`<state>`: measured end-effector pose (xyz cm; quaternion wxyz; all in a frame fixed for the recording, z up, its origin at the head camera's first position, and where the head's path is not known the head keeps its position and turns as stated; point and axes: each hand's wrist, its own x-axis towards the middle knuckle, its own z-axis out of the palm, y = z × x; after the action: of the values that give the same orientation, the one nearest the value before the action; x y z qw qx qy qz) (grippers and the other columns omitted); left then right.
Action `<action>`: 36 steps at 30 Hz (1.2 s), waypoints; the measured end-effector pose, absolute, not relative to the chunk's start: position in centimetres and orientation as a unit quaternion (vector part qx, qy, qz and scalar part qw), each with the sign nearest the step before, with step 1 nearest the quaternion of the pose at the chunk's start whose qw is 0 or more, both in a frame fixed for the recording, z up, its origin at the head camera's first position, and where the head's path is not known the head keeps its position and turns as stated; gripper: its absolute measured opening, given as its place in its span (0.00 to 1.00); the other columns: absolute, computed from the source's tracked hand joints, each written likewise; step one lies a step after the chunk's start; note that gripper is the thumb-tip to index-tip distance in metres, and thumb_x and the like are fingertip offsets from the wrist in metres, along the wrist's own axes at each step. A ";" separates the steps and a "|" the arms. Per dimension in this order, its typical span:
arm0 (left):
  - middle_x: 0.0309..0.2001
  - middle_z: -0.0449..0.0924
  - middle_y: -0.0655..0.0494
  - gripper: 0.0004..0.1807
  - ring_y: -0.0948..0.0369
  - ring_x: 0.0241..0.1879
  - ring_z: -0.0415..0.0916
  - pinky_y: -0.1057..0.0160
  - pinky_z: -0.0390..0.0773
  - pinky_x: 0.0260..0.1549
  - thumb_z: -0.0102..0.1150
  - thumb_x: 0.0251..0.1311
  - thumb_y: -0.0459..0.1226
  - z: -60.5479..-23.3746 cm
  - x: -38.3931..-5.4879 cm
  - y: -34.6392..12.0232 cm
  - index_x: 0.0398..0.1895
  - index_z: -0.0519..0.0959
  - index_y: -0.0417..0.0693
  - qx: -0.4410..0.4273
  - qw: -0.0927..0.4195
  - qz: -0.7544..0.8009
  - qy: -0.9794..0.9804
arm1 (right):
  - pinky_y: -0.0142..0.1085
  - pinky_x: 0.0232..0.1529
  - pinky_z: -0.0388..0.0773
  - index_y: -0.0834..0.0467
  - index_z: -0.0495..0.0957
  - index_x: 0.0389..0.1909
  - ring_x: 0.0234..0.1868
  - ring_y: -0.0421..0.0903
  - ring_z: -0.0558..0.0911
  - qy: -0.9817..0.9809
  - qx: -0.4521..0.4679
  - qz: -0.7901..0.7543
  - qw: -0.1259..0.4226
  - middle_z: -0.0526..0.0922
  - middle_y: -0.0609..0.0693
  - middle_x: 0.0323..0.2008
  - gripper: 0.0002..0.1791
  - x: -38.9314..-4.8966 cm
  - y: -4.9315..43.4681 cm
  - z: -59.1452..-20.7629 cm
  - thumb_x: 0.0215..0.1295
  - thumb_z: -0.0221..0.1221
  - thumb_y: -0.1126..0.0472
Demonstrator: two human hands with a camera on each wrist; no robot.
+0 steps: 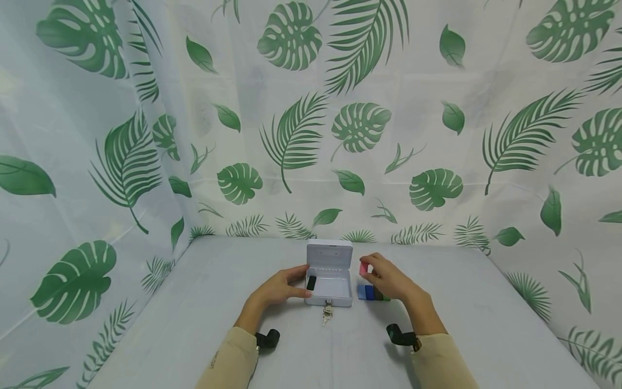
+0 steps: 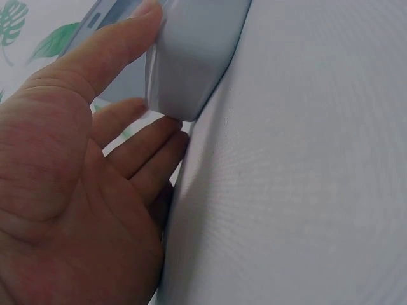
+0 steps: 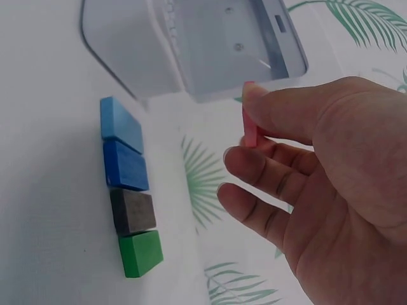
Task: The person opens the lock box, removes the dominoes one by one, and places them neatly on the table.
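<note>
A small white cash box point(image 1: 318, 301) stands on the table with its lid point(image 1: 329, 256) raised. Inside, at the left, lies a black block point(image 1: 311, 283). My left hand point(image 1: 274, 289) holds the box's left side, thumb at the front corner and fingertips at the back one. Between thumb and fingers, my right hand point(image 1: 389, 276) pinches a thin pink block point(image 3: 250, 117) in the air, just right of the box. Below that hand, a light blue block point(image 3: 121, 122), a dark blue block point(image 3: 125, 166), a dark brown-grey block point(image 3: 132, 211) and a green block point(image 3: 141, 254) lie in a row.
Keys point(image 1: 328, 314) hang from the lock at the box's front. A white cloth covers the table point(image 1: 194, 324). Leaf-patterned curtains point(image 1: 301, 178) rise behind and at both sides. Each wrist carries a black camera mount, such as the right one point(image 1: 400, 336).
</note>
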<state>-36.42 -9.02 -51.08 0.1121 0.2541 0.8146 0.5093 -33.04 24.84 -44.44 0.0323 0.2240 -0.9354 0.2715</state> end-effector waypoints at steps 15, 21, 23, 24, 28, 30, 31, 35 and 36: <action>0.77 0.68 0.53 0.47 0.52 0.78 0.63 0.45 0.58 0.79 0.78 0.56 0.46 -51.1 -36.4 -9.0 0.79 0.67 0.52 0.255 0.112 0.511 0.813 | 0.42 0.47 0.81 0.67 0.73 0.68 0.45 0.47 0.77 -0.937 0.220 0.268 0.033 0.77 0.62 0.61 0.23 -33.1 25.9 -44.6 0.76 0.58 0.64; 0.77 0.68 0.53 0.47 0.51 0.79 0.62 0.45 0.57 0.79 0.78 0.56 0.47 -51.1 -36.4 -9.0 0.79 0.67 0.52 0.255 0.114 0.511 0.813 | 0.43 0.48 0.82 0.66 0.73 0.68 0.46 0.48 0.77 -0.940 0.206 0.272 0.021 0.77 0.62 0.61 0.23 -33.0 26.1 -44.5 0.76 0.58 0.63; 0.77 0.68 0.53 0.47 0.52 0.79 0.62 0.45 0.57 0.79 0.78 0.56 0.47 -51.1 -36.4 -9.0 0.79 0.66 0.52 0.255 0.114 0.511 0.813 | 0.43 0.49 0.82 0.66 0.73 0.68 0.47 0.48 0.77 -0.940 0.202 0.274 0.019 0.77 0.61 0.61 0.23 -33.0 26.2 -44.5 0.76 0.59 0.63; 0.77 0.68 0.53 0.47 0.52 0.79 0.62 0.45 0.57 0.79 0.78 0.56 0.47 -51.1 -36.4 -9.0 0.79 0.66 0.52 0.255 0.114 0.510 0.813 | 0.43 0.49 0.82 0.66 0.73 0.68 0.47 0.49 0.77 -0.940 0.200 0.277 0.018 0.77 0.61 0.61 0.23 -33.0 26.2 -44.5 0.76 0.59 0.63; 0.77 0.68 0.54 0.47 0.53 0.79 0.62 0.46 0.58 0.79 0.78 0.56 0.47 -51.1 -36.5 -9.0 0.79 0.66 0.52 0.255 0.112 0.507 0.816 | 0.43 0.49 0.82 0.66 0.74 0.68 0.47 0.49 0.77 -0.941 0.186 0.281 0.005 0.78 0.60 0.60 0.23 -32.9 26.4 -44.6 0.76 0.59 0.63; 0.77 0.68 0.55 0.47 0.54 0.79 0.62 0.47 0.58 0.79 0.78 0.56 0.47 -51.1 -36.4 -9.0 0.79 0.67 0.52 0.253 0.111 0.504 0.818 | 0.45 0.50 0.84 0.65 0.75 0.67 0.48 0.50 0.77 -0.944 0.177 0.278 -0.005 0.78 0.60 0.60 0.23 -32.9 26.6 -44.6 0.76 0.60 0.62; 0.77 0.68 0.56 0.48 0.54 0.78 0.62 0.47 0.58 0.79 0.78 0.56 0.48 -51.1 -36.4 -9.0 0.79 0.67 0.53 0.251 0.111 0.502 0.820 | 0.45 0.51 0.84 0.65 0.75 0.67 0.48 0.50 0.77 -0.946 0.173 0.275 -0.009 0.78 0.59 0.59 0.23 -32.9 26.7 -44.6 0.75 0.60 0.62; 0.77 0.68 0.56 0.48 0.54 0.78 0.63 0.47 0.58 0.79 0.78 0.56 0.48 -51.0 -36.4 -9.0 0.79 0.67 0.54 0.251 0.111 0.499 0.822 | 0.49 0.54 0.84 0.64 0.76 0.65 0.49 0.51 0.78 -0.950 0.163 0.265 -0.021 0.79 0.58 0.58 0.22 -32.8 27.0 -44.7 0.75 0.61 0.62; 0.77 0.68 0.56 0.48 0.54 0.78 0.63 0.47 0.58 0.79 0.78 0.56 0.48 -51.1 -36.5 -9.0 0.79 0.67 0.53 0.253 0.111 0.500 0.821 | 0.49 0.54 0.84 0.63 0.77 0.65 0.49 0.51 0.78 -0.951 0.158 0.266 -0.025 0.79 0.57 0.58 0.21 -32.7 27.1 -44.7 0.75 0.61 0.61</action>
<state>-36.45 -9.02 -51.06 0.1110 0.2527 0.8207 0.5003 -32.69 27.13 -44.70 -0.0249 0.1577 -0.9505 0.2665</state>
